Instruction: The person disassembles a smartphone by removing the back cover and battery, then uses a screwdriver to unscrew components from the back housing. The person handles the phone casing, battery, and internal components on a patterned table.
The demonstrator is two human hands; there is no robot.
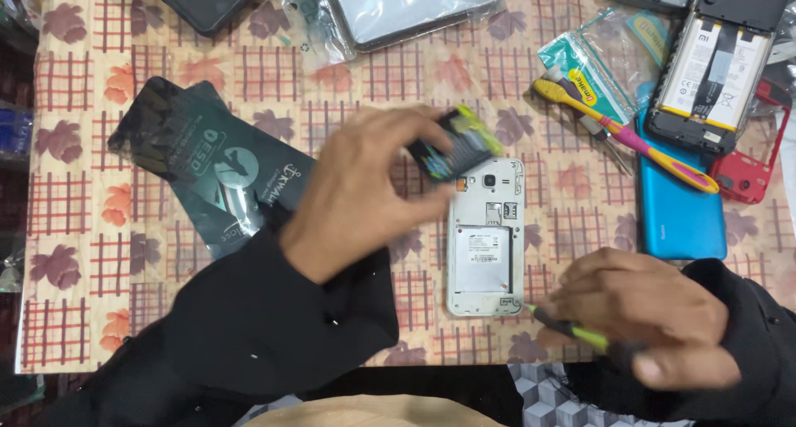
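The left hand (352,195) pinches a dark battery (456,145) between thumb and fingertips, just above the top of the white phone (485,236), which lies back-open on the tablecloth (166,54). The right hand (647,311) is closed around a green-handled screwdriver (572,332), its tip at the phone's lower right corner. A blue cover (680,203) lies right of the phone, a dark pouch (207,162) left of it.

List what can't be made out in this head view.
- Battery in the left hand: motion-blurred, its near end hidden by the fingers.
- Screwdriver in the right hand: handle covered by the hand, tip too small.
- Opened white phone: inner parts too small.
- Dark phones along the top edge: cut off.
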